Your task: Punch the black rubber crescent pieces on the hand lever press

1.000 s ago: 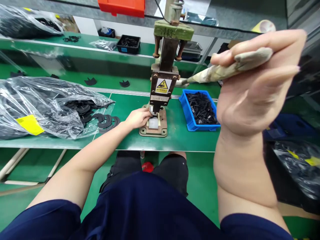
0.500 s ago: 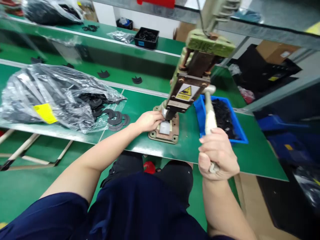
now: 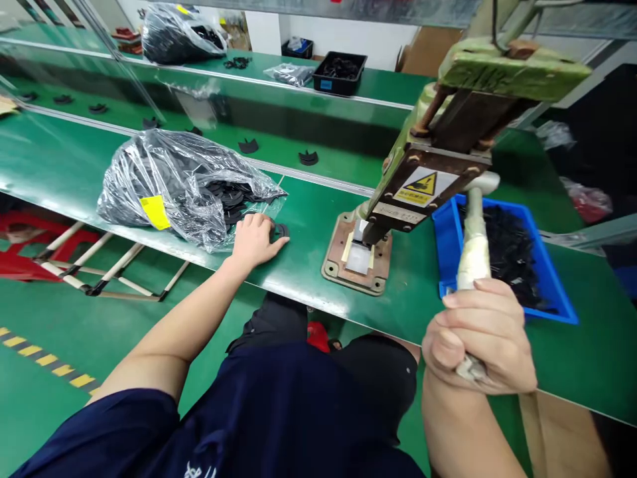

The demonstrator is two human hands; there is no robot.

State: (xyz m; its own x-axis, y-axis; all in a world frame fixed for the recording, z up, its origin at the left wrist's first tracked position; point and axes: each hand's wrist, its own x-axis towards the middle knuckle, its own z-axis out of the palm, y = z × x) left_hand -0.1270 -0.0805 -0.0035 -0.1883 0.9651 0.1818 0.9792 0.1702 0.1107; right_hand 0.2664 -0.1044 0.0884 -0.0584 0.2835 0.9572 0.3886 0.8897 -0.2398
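Note:
My left hand (image 3: 255,242) lies with its fingers spread over loose black curved pieces (image 3: 281,231), beside the open mouth of a clear plastic bag (image 3: 184,179) full of such pieces. My right hand (image 3: 482,335) is wrapped round the pale lever handle (image 3: 475,245) of a green press (image 3: 423,159). The press has a yellow warning label (image 3: 423,182). Its ram stands over a base plate (image 3: 336,245) with a light metal block (image 3: 358,257) on it. What lies under my left palm is hidden.
Right of the press sits a blue bin (image 3: 562,299) of black parts. Black pieces (image 3: 308,158) lie spaced along the strip behind the table. A black bin (image 3: 341,86) and another bag (image 3: 174,36) stand on the back shelf.
My left hand has left the press base and moved left to the loose black pieces, its fingers now spread. My right hand still grips the lever. The view has shifted left.

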